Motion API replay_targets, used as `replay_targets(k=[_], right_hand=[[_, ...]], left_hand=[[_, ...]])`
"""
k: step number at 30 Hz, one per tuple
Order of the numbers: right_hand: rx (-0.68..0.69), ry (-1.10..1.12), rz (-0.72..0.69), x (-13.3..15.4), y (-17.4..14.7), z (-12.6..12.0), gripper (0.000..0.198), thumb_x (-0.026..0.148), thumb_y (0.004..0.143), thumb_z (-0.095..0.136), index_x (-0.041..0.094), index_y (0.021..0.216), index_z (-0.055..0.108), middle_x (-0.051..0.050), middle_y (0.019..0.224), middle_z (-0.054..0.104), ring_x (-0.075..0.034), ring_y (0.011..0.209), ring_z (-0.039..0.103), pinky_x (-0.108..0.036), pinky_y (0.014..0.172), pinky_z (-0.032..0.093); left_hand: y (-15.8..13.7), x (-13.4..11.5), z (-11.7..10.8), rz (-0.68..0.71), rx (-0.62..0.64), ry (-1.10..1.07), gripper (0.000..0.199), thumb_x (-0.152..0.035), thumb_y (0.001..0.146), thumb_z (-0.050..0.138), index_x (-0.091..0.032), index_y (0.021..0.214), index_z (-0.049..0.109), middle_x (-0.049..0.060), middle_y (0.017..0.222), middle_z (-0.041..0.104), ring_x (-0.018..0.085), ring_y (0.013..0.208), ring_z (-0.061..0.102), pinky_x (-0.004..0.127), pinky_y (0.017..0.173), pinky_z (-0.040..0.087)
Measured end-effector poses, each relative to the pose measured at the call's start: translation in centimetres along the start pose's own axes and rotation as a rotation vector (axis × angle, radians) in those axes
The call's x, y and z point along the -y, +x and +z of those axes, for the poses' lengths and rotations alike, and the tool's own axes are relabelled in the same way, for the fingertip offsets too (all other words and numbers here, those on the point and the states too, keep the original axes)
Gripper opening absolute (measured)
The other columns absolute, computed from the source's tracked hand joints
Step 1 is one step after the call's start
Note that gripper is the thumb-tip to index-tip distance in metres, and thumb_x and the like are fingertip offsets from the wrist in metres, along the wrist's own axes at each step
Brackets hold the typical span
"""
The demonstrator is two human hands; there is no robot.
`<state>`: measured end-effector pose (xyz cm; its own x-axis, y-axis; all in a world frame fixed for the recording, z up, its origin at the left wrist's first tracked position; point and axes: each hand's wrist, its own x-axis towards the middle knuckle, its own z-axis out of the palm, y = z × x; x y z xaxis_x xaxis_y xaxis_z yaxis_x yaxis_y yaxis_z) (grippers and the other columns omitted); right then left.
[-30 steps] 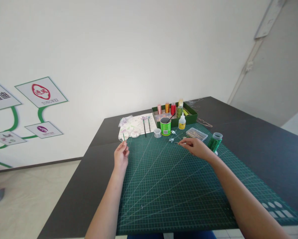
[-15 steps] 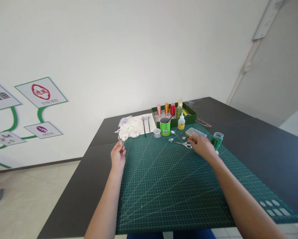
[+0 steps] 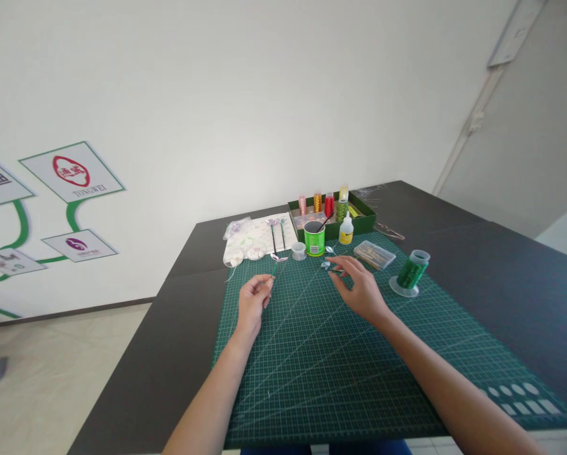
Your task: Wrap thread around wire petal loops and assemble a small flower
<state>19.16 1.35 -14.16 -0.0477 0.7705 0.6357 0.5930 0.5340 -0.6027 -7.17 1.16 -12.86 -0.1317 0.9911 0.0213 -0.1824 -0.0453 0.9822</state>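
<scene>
Over the tabletop (image 3: 169,328) and its green cutting mat (image 3: 302,379), your right hand (image 3: 361,289) shifts left, grip spread beside the pale-blue leaves (image 3: 325,265); your left hand (image 3: 253,302) swings inward, grip pinching a green stem (image 3: 274,269), bringing it nearer them.

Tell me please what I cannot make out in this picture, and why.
In the head view:
Lower end of the green stem: hidden by the left hand.
What lies directly beneath the right hand: the hand itself covers it.
Print on the white-topped bottle: too small to read.
Leftmost upper wall sign: cut by the left edge.
</scene>
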Motion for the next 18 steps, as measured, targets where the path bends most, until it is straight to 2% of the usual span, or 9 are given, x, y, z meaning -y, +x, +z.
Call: replay_targets(k=[3, 7, 11, 15, 18], right_hand=[[0.108, 0.124, -0.003, 1.1, -0.9, 1.2, 0.031, 0.032, 0.098, 0.059, 0.021, 0.125, 0.071, -0.013, 0.121, 0.074, -0.028, 0.113, 0.068, -0.046, 0.095, 0.058], [0.318, 0.354, 0.154, 2.1, -2.1, 2.9, 0.037, 0.039, 0.098, 0.061, 0.022, 0.13, 0.07, -0.013, 0.129, 0.074, -0.028, 0.119, 0.068, -0.048, 0.104, 0.055], [0.461, 0.669, 0.279, 2.5, -3.1, 4.5, 0.048, 0.045, 0.096, 0.064, 0.019, 0.137, 0.063, -0.015, 0.134, 0.072, -0.029, 0.125, 0.067, -0.05, 0.109, 0.051], [0.559, 0.862, 0.355, 3.1, -3.5, 4.8, 0.05, 0.046, 0.096, 0.065, 0.017, 0.136, 0.06, -0.014, 0.12, 0.076, -0.025, 0.114, 0.072, -0.044, 0.101, 0.056], [0.604, 0.912, 0.417, 3.7, -3.5, 4.5, 0.052, 0.047, 0.097, 0.064, 0.014, 0.136, 0.057, -0.008, 0.095, 0.078, -0.02, 0.088, 0.075, -0.036, 0.085, 0.06]], left_hand=[[-1.0, 0.2, 0.9, -0.011, 0.091, 0.042, 0.047, -0.052, 0.065, 0.091, -0.013, 0.086, 0.074, -0.008, 0.051, 0.043, 0.004, 0.043, 0.033, 0.018, 0.04, 0.021], [-2.0, 0.6, 1.7, 0.0, 0.172, 0.079, 0.042, -0.051, 0.072, 0.087, -0.014, 0.088, 0.073, -0.008, 0.055, 0.043, 0.005, 0.044, 0.036, 0.018, 0.039, 0.025], [-2.6, 1.1, 2.1, 0.051, 0.225, 0.142, 0.036, -0.048, 0.079, 0.083, -0.014, 0.089, 0.074, -0.002, 0.074, 0.055, 0.004, 0.047, 0.043, 0.018, 0.039, 0.031], [-2.9, 1.3, 2.2, 0.091, 0.267, 0.229, 0.03, -0.044, 0.084, 0.078, -0.014, 0.091, 0.075, 0.004, 0.093, 0.062, 0.006, 0.053, 0.051, 0.019, 0.04, 0.037], [-3.0, 1.3, 2.3, 0.094, 0.298, 0.246, 0.026, -0.04, 0.085, 0.077, -0.015, 0.09, 0.076, 0.006, 0.097, 0.065, 0.007, 0.057, 0.053, 0.019, 0.041, 0.038]])
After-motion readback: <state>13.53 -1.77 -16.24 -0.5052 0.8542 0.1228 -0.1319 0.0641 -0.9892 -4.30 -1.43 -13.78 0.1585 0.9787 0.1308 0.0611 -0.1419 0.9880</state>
